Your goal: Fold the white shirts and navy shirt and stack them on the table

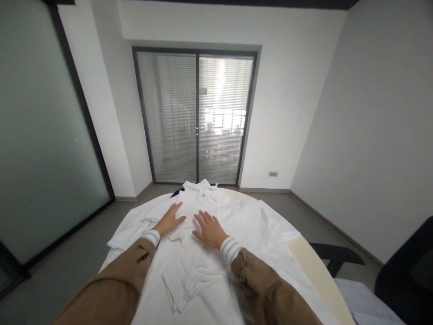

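A white shirt (243,225) lies spread over the table, its collar (199,185) at the far edge. One short sleeve reaches out to the right, and rumpled cloth lies to the left. On the upper left of the shirt rests my left hand (171,220), thumb apart from the fingers and nothing in it. My right hand (210,230) lies flat near the middle of the shirt, fingers spread. Between my forearms, a folded, creased part of white cloth (192,284) lies on top, nearer to me.
The pale rounded table (313,262) shows along its right rim. A black chair (406,271) with an armrest stands at the right, with papers (365,300) beside it. Beyond the table are a glass door with blinds (165,122) and white walls.
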Available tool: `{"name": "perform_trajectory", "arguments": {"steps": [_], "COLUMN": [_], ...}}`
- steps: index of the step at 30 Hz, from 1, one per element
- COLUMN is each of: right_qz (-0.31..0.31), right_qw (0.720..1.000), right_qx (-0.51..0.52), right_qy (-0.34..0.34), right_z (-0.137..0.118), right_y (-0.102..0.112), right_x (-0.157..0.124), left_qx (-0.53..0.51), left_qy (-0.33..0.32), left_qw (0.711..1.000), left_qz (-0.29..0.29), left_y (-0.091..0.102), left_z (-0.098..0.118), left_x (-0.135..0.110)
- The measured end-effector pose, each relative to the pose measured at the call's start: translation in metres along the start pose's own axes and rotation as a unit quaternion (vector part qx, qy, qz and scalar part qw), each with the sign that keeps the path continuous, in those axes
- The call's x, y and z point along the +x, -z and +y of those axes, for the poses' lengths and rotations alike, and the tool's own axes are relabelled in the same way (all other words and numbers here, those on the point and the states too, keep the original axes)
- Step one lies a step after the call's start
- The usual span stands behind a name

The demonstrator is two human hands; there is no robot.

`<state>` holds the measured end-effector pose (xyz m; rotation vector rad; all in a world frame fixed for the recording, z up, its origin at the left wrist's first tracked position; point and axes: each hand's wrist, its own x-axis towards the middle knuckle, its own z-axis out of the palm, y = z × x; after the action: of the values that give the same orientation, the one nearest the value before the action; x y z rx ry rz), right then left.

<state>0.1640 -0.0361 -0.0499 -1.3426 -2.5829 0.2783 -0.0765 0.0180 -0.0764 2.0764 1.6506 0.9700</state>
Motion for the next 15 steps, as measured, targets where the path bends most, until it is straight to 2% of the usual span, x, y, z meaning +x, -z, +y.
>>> {"name": "perform_trajectory", "arguments": {"steps": [4,9,15], "right_qz": [-0.009,-0.051,-0.001], "right_qw": [0.998,0.997,0.997], "right_qx": [0.010,0.004,0.011], "right_qy": [-0.059,-0.055,-0.072], "right_z": [0.014,0.024,0.028], "right_y": [-0.009,-0.024,-0.016], "right_x": [0.016,0.018,0.039], "left_qx": [-0.004,-0.011,-0.020], "left_qy": [0.014,0.028,0.029], "left_qw": [0.999,0.997,0.995], "left_qz": [0.042,0.065,0.093], "left_y": [-0.002,-0.002,-0.013], "left_z": [-0.003,-0.001,-0.001], "left_x": [0.006,0.010,0.004]}}
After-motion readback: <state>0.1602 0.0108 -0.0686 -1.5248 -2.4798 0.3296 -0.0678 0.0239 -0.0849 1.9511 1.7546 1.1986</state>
